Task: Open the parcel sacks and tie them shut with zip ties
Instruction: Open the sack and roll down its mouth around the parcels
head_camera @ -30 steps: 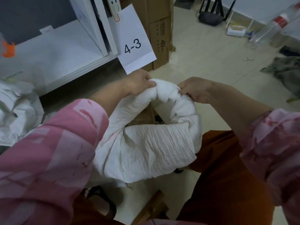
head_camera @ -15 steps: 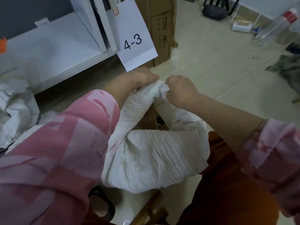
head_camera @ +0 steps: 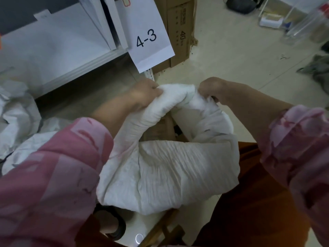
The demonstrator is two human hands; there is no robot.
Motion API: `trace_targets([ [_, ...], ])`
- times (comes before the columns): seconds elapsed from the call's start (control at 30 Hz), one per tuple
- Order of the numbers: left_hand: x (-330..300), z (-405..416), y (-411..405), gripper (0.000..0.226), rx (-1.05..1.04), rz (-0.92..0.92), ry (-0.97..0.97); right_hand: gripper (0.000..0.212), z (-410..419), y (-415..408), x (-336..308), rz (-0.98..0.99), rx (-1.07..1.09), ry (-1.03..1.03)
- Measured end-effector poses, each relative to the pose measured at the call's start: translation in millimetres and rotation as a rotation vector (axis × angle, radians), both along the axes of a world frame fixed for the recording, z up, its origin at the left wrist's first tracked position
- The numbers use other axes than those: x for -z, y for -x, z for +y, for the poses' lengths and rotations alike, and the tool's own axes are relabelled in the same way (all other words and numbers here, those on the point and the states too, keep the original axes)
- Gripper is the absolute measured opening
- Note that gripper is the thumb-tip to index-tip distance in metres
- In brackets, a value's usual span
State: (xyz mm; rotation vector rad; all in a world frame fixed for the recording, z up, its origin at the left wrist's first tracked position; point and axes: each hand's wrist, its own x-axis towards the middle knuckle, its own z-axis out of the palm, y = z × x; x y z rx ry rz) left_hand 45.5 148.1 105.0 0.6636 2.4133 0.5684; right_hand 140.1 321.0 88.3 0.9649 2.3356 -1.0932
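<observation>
Task thing: a white crinkled woven plastic parcel sack (head_camera: 169, 168) is lying across the person's lap in the centre of the frame, its rolled mouth rim arching up toward the middle of the frame, with a brown cardboard box (head_camera: 158, 125) showing through the opening.
Left hand: the left hand (head_camera: 144, 94) is sitting at centre left of the frame, gripping the left part of the sack's raised rim.
Left fingers: they are curling round the bunched white fabric, knuckles facing the camera.
Right hand: the right hand (head_camera: 212, 90) is sitting at centre right of the frame, gripping the rim just beside the left hand, with a short hump of fabric between the two.
Right fingers: they are curling down into the fabric and pinching it.
Sleeves: pink patterned sleeves (head_camera: 53, 175) are filling the lower left and right edges of the frame.
Label: a white paper sheet printed "4-3" (head_camera: 147, 38) is hanging from a white shelf (head_camera: 58, 50) in the upper part of the frame.
Upper middle: a tall brown cardboard carton (head_camera: 179, 24) is standing on the pale tiled floor (head_camera: 231, 56).
Left edge: more crumpled white sacks (head_camera: 16, 118) are lying heaped there.
Upper right: a clear plastic bottle (head_camera: 306, 24) is lying on the floor.
</observation>
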Motion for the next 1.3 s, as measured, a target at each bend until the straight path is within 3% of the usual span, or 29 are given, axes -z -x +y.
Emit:
trace_targets([
  [0.07, -4.5, 2.3, 10.4, 0.023, -0.116, -0.175, -0.03, 0.024, -3.8, -1.0, 0.0, 0.043, -0.024, -0.075],
  [0.1, -5.8, 3.3, 16.9, 0.02, -0.183, -0.27, -0.045, 0.02, -8.2, -0.9, 0.7, 0.091, -0.077, -0.239],
  [0.17, -8.7, 3.8, 26.8, 0.015, -0.263, -0.42, -0.072, 0.037, -21.2, 1.5, 4.0, 0.259, -0.281, -0.726],
  [0.2, -9.1, 4.4, 30.2, 0.016, -0.267, -0.465, -0.075, 0.043, -30.0, 1.5, 5.2, 0.393, -0.415, -0.856],
  [0.3, -7.4, 4.2, 31.5, 0.025, -0.238, -0.481, -0.063, 0.032, -47.6, 1.6, 9.9, 0.646, -0.64, -1.006],
  [0.37, -6.2, 3.8, 31.6, 0.024, -0.218, -0.535, -0.062, 0.018, -48.0, 5.4, 5.1, 0.636, -0.628, -0.956],
  [0.43, -7.6, 5.3, 31.5, 0.02, -0.242, -0.501, -0.043, 0.009, -46.4, 12.0, -2.6, 0.477, -0.618, -0.808],
  [0.57, -11.1, 4.7, 25.4, 0.058, -0.023, 0.074, 0.112, 0.023, -35.5, 26.0, -3.2, 0.253, -0.344, -0.575],
  [0.67, -7.5, -6.8, 3.9, 0.052, 0.176, 0.279, 0.226, 0.013, -26.3, 38.1, -5.9, 0.121, -0.108, -0.325],
  [0.73, -0.5, -9.2, -0.3, 0.037, 0.226, 0.362, 0.238, 0.02, -25.5, 40.9, -10.8, 0.058, -0.129, -0.214],
  [0.77, 0.3, -9.0, 1.0, 0.031, 0.223, 0.32, 0.221, 0.026, -25.4, 42.4, -11.9, 0.026, -0.163, -0.207],
  [0.83, -0.7, -10.2, 10.7, 0.02, 0.085, 0.0, 0.074, 0.024, -25.4, 42.7, -12.0, 0.003, -0.194, -0.283],
  [0.9, -2.3, -17.7, 22.8, 0.015, -0.129, -0.407, -0.114, 0.019, -28.8, 36.7, -12.5, 0.068, -0.279, -0.624],
  [0.97, 3.3, -26.6, 36.1, 0.012, -0.254, -0.658, -0.231, 0.039, -37.8, 30.7, -6.1, 0.351, -0.488, -0.978],
  [1.03, 5.9, -32.3, 42.9, 0.012, -0.323, -0.768, -0.265, 0.045, -47.6, 26.9, 4.3, 0.554, -0.723, -1.086],
  [1.1, 3.7, -32.1, 43.2, 0.014, -0.337, -0.804, -0.306, 0.04, -53.6, 29.7, 18.3, 0.599, -0.789, -1.155],
  [1.2, -2.2, -29.3, 31.6, 0.019, -0.336, -0.757, -0.343, 0.019, -63.8, 39.6, 9.9, 0.541, -0.747, -1.046],
  [1.23, -2.1, -27.8, 27.2, 0.021, -0.335, -0.679, -0.295, 0.014, -65.3, 43.2, 6.5, 0.533, -0.734, -0.997],
  [1.3, 1.7, -25.6, 26.0, 0.042, -0.224, -0.286, -0.044, 0.016, -64.7, 49.7, 2.3, 0.413, -0.698, -0.911],
])
